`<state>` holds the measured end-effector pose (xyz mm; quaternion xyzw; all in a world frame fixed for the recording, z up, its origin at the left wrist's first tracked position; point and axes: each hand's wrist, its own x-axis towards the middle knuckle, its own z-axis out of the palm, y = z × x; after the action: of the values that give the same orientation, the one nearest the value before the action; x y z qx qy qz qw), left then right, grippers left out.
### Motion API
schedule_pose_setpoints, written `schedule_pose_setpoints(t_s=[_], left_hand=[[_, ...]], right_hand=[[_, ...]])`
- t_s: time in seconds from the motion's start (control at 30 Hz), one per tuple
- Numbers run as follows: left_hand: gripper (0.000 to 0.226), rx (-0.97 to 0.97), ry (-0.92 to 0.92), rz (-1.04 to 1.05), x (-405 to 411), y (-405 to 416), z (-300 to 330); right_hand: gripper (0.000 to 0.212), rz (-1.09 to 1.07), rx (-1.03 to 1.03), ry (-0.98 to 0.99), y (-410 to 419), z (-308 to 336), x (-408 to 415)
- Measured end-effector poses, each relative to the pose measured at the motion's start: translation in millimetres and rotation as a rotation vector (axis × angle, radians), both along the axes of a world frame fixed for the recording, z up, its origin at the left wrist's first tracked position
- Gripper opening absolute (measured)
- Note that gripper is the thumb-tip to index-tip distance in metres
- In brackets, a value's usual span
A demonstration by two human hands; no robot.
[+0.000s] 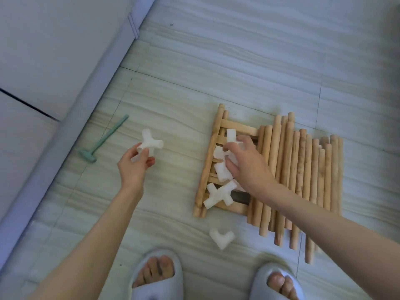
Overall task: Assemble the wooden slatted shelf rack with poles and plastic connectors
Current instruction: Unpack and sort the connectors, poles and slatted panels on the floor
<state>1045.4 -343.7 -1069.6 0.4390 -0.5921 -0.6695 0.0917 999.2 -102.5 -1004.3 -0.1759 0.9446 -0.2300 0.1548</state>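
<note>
My left hand [135,164] pinches a white plastic cross connector [150,144] above the floor, left of the parts. A wooden slatted panel [208,167] lies flat on the floor with several white connectors [218,194] piled on it. My right hand [244,163] reaches into that pile, its fingers curled around one connector [230,135]. Several wooden poles [303,176] lie side by side over the panel's right part. One loose V-shaped connector [221,237] rests on the floor below the panel.
A small green mallet [104,139] lies on the tiled floor at left, near a pale wall base [91,100] running diagonally. My feet in grey slippers [157,276] stand at the bottom edge.
</note>
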Motion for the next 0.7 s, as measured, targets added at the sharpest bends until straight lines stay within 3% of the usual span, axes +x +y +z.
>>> schedule_pose_setpoints(t_s=[0.13, 0.23, 0.37, 0.43, 0.57, 0.7], left_hand=[[0.008, 0.252, -0.02, 0.192, 13.6, -35.5, 4.0], [0.012, 0.352, -0.004, 0.253, 11.9, -54.1, 7.3], [0.007, 0.415, -0.001, 0.236, 5.9, -75.4, 10.1], [0.023, 0.407, 0.022, 0.163, 4.2, -83.3, 11.5], [0.049, 0.27, 0.015, 0.092, 3.3, -84.6, 15.9], [0.057, -0.162, -0.114, -0.011, 6.3, -67.2, 21.0]], right_hand=[[0.018, -0.126, -0.215, -0.283, -70.9, -13.1, -4.7], [0.016, -0.257, -0.355, -0.557, -123.6, -28.1, -7.3], [0.028, -0.516, -0.627, -0.842, -173.9, -37.6, -8.8], [0.034, -0.529, -0.712, -0.903, -185.2, -36.4, -10.3], [0.042, -0.475, -0.724, -0.855, -178.8, -28.7, -15.7], [0.04, -0.363, -0.517, -0.642, -145.4, -17.1, -9.4]])
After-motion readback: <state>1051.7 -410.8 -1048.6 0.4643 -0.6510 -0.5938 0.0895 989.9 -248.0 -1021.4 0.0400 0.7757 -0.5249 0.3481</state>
